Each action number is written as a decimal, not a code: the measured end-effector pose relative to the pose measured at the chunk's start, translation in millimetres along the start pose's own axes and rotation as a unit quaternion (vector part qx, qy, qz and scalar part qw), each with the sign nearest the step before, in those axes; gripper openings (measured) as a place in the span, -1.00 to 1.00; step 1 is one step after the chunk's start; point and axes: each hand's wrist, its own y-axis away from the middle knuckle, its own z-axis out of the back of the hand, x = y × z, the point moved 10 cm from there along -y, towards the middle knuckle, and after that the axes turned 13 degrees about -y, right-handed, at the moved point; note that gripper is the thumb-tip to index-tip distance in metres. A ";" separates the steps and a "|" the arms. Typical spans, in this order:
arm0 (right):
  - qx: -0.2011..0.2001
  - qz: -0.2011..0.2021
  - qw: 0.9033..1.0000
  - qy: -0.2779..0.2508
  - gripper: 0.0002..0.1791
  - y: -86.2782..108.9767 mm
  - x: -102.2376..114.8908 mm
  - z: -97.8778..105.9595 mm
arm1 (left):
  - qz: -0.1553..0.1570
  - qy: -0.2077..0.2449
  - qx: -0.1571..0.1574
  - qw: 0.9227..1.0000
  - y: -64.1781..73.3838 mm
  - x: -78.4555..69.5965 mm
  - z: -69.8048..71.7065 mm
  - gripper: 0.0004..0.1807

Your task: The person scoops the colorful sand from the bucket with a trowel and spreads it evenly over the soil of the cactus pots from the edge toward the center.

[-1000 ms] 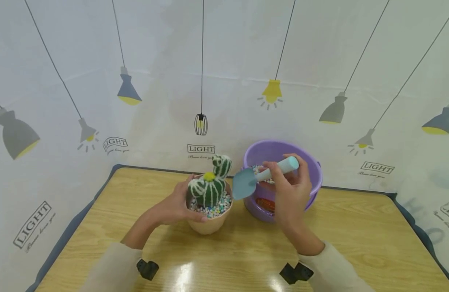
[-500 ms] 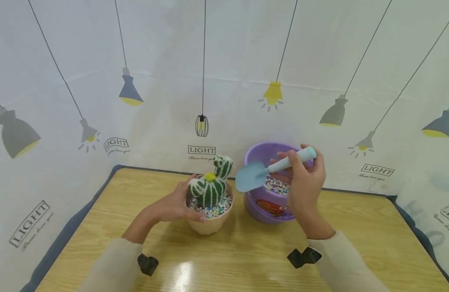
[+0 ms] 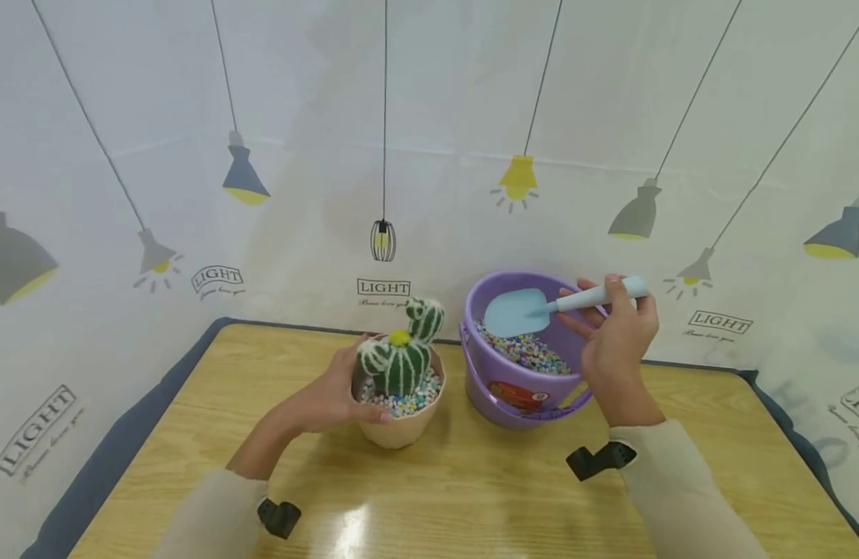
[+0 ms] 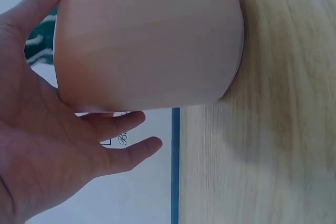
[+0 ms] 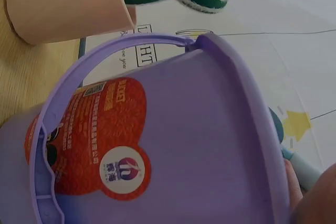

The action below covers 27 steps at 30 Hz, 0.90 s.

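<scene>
In the head view my left hand (image 3: pixel 327 397) holds a peach flowerpot (image 3: pixel 399 432) by its side, the thumb along the front rim. A knitted green cactus (image 3: pixel 404 370) with white stripes and a yellow flower stands in it among coloured pebbles. My right hand (image 3: pixel 621 341) grips the handle of a light blue trowel (image 3: pixel 518 313), its blade over the open mouth of a purple bucket (image 3: pixel 479 365). Multicoloured pebbles (image 3: pixel 530 355) fill the lower part of that bucket. The right wrist view has the bucket's wall hiding most of the trowel.
Both containers stand on a wood-grain table (image 3: pixel 457 501), the bucket to the right of the pot. Behind the table's dark-edged back hangs a pale cloth (image 3: pixel 310 233) printed with lamps. The bucket's handle (image 5: pixel 58 93) hangs down its front.
My right hand has moved right with the trowel, bringing the blade from beside the pot's rim to over the bucket. The left hand and pot have stayed in place.
</scene>
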 end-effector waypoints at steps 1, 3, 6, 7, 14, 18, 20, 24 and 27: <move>-0.002 0.004 1.000 0.005 -0.66 -1.3 1.0 1.3 | 0.009 -0.004 -0.006 1.000 1.0 0.5 -0.6 0.09; -0.005 0.011 1.000 0.014 -0.64 -3.6 2.6 3.2 | 0.035 -0.019 -0.015 0.999 3.6 2.5 -2.0 0.15; -0.012 0.018 1.000 0.019 -0.62 -7.6 3.8 5.9 | 0.085 -0.039 -0.023 0.995 7.3 8.7 -4.5 0.25; -0.014 0.019 0.999 0.024 -0.62 -9.2 3.7 6.7 | 0.092 -0.040 -0.025 0.995 7.5 9.3 -4.9 0.27; 0.000 -0.002 0.998 0.059 -0.72 -24.5 -4.8 7.7 | 0.096 -0.042 -0.024 0.994 4.5 11.6 -5.1 0.30; 0.005 -0.016 0.996 0.090 -0.79 -31.0 -10.7 7.9 | 0.056 -0.024 -0.018 0.998 -1.0 6.4 -2.8 0.18; 0.008 -0.022 0.994 0.104 -0.79 -33.4 -12.9 7.2 | 0.027 -0.011 -0.017 0.999 -4.4 2.4 -1.4 0.06; 0.020 -0.028 0.987 0.159 -0.77 -37.3 -15.5 4.3 | -0.021 0.025 -0.006 0.999 -10.2 -3.4 -0.7 -0.13; 0.021 -0.033 0.977 0.211 -0.74 -39.7 -14.6 5.1 | -0.033 0.038 0.003 0.999 -13.3 -5.3 -1.8 -0.17</move>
